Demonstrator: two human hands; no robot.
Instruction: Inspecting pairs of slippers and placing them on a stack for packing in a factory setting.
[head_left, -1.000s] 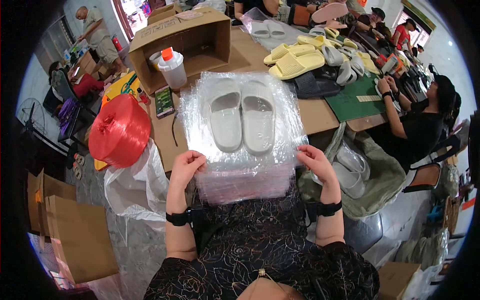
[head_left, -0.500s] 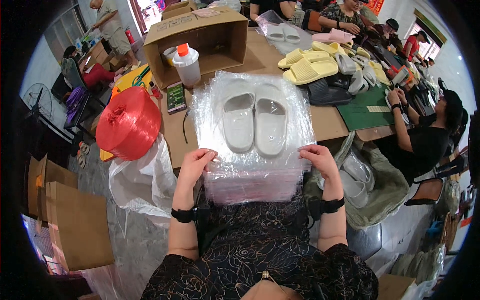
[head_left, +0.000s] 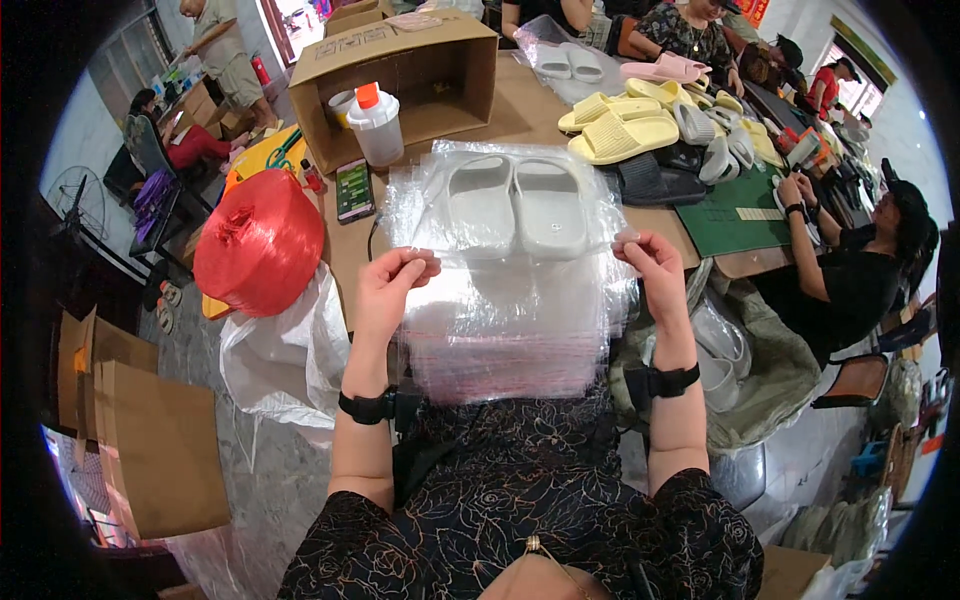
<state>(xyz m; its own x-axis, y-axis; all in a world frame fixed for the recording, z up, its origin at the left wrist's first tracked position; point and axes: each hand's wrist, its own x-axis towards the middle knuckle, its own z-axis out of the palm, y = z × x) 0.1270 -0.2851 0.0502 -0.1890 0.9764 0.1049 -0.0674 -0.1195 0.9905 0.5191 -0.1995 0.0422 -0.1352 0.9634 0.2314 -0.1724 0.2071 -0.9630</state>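
Note:
A pair of pale grey slide sandals (head_left: 553,215) lies side by side inside a clear plastic bag (head_left: 470,248), on top of a thick stack of clear plastic bags (head_left: 510,355). My left hand (head_left: 390,280) pinches the near left corner of the bag between thumb and fingers. At the near right corner, my right hand (head_left: 652,268) pinches it in the same way. The bag's near edge is stretched between the two hands, just below the sandals' heels. Both wrists wear black bands.
Left of the stack are a red twine roll (head_left: 258,245), a phone (head_left: 353,190) and an orange-capped bottle (head_left: 376,128) before an open cardboard box (head_left: 400,60). Yellow slides (head_left: 622,135) and black slides (head_left: 655,183) pile up at right, near a green mat (head_left: 735,220). A co-worker (head_left: 840,265) sits at right.
Both hands have moved away from me, carrying the bag's near edge up to the sandals' heels. The bagged sandals have shifted slightly farther off, baring more of the stack beneath.

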